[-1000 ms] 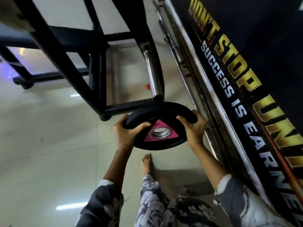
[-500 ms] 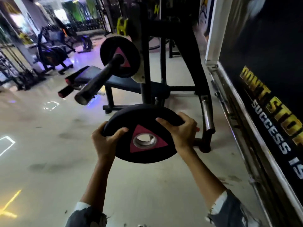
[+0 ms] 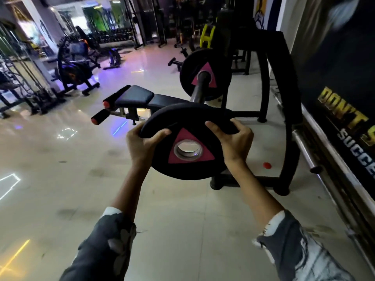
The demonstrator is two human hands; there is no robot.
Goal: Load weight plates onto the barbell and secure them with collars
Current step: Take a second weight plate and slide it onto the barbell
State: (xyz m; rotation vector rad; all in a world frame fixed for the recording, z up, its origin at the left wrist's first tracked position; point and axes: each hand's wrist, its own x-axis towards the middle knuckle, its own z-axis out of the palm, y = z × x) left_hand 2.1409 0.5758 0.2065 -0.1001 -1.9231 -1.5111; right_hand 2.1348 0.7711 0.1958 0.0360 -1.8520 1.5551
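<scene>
I hold a black weight plate (image 3: 182, 122) with a pink triangle and a steel-ringed hole, tilted almost flat in front of me. My left hand (image 3: 142, 145) grips its left rim and my right hand (image 3: 231, 140) grips its right rim. Just beyond the plate the barbell sleeve (image 3: 199, 88) points toward me from the rack. A second black plate with a pink triangle (image 3: 205, 75) sits loaded on that sleeve. The sleeve's near end is hidden behind the held plate. No collar shows.
The black rack frame (image 3: 284, 110) stands at right beside a dark banner wall (image 3: 336, 102). A chrome storage peg (image 3: 304, 149) juts from the frame. A padded bench (image 3: 140, 97) lies left of the bar. Other gym machines (image 3: 75, 67) stand far left on the tiled floor.
My view has risen from the floor to the rack. The plate has come up from beside the chrome peg to just in front of the barbell sleeve, both hands still on it.
</scene>
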